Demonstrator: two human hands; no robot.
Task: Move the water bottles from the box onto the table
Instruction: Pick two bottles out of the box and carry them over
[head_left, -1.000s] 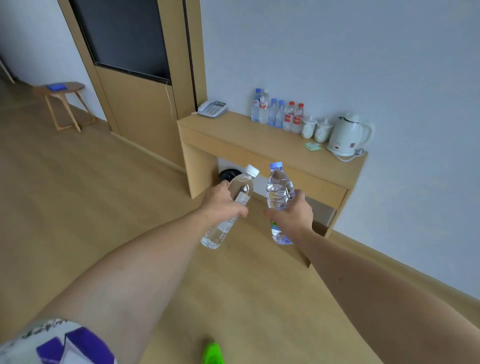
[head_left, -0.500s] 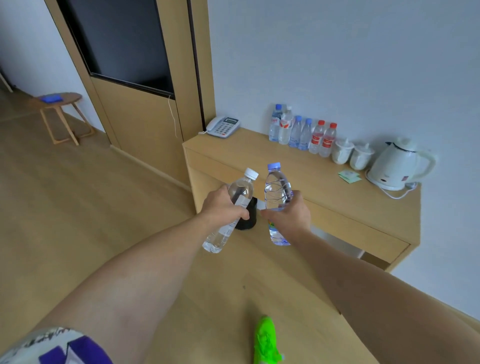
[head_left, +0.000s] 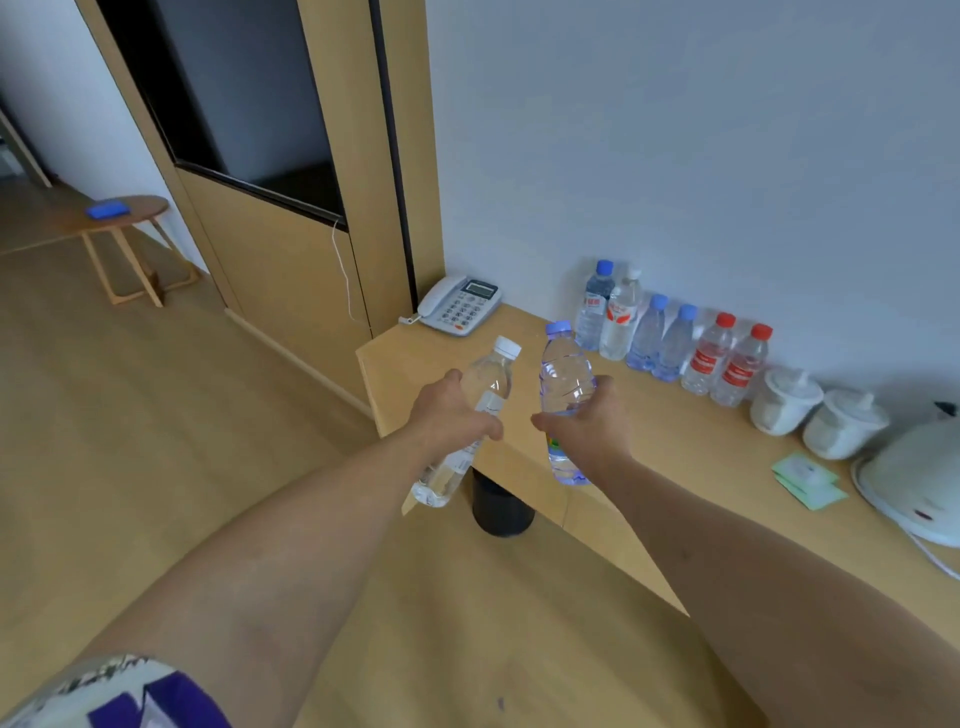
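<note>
Hands grip bottles above the table's (head_left: 675, 447) front edge: left hand (head_left: 452, 410) holds a white-capped bottle (head_left: 483, 384), right hand (head_left: 587, 421) a blue-capped bottle (head_left: 563, 374). Bare tabletop lies between them and six bottles (head_left: 670, 338) along the wall.

Clear bottle (head_left: 470, 415), white cap; clear bottle (head_left: 563, 379), blue cap; light wood table (head_left: 675, 441); white kettle (head_left: 914, 483); purple-and-white patterned sleeve (head_left: 119, 696).

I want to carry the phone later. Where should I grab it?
Probably the handset: it is a long bar along the phone's left edge, so fingers can wrap it from above. But the cord links it to the base, so lifting the base from both sides seems safer.
</note>
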